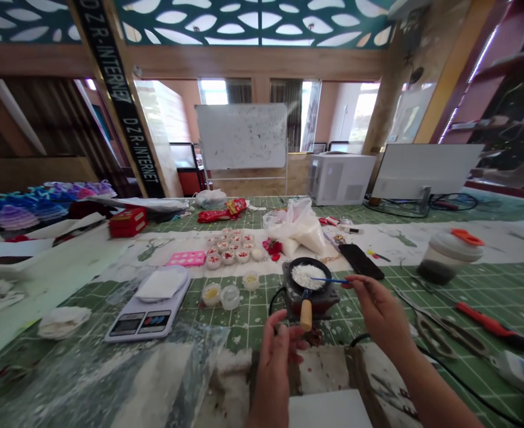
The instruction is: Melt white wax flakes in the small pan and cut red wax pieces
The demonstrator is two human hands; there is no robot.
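My right hand [375,306] pinches a thin blue stick [330,279]. The stick's far end reaches into white granules [307,276] heaped in a small black pan [324,265]. This pan rests on a small dark hot plate [322,306], its wooden handle [306,315] pointing toward me. Just left of the handle, my left hand [281,342] has its fingers apart and holds nothing. Left of the hot plate stand small clear cups [230,297], two of them with yellowish contents. Behind them are several white-filled cups [228,255] topped with red bits.
A kitchen scale [150,315] with white sheets lies left. Beyond the pan are a plastic bag of white material [300,229] and a phone [360,260]. Scissors [440,327], a red-handled tool [489,321] and an orange-lidded container [451,255] lie right. A cable [460,380] crosses the front right.
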